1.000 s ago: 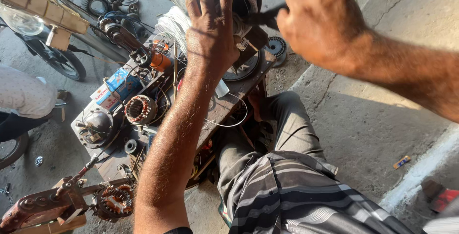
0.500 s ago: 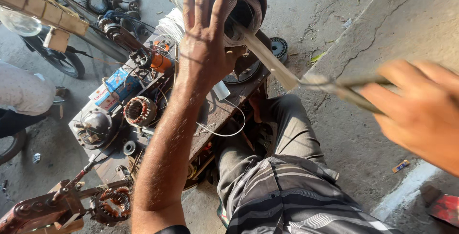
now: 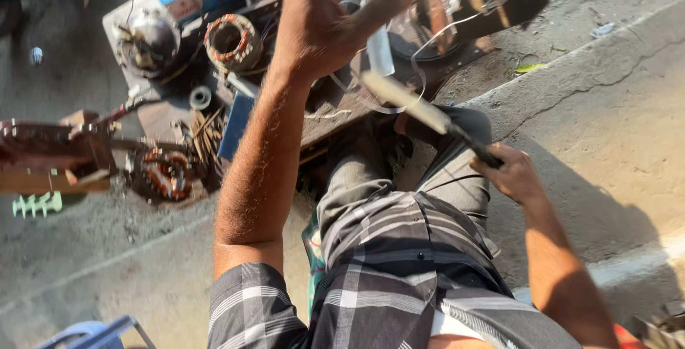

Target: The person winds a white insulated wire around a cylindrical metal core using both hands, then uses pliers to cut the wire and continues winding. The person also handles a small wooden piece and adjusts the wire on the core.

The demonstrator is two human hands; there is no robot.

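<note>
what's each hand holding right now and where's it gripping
The right hand grips a flat-bladed tool by its dark handle end. The left hand is raised and spread, gripping nothing visible.

left hand [image 3: 325, 24]: fingers cut off by top edge | tool [image 3: 428, 115]: blurred | right hand [image 3: 510, 174]: hides tool's handle

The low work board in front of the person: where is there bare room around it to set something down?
Free: the concrete slab right of the person's knee, and the ground below the copper-wound stator. Crowded: the work board, full of coils, boxes and wires, under the left hand.
</note>
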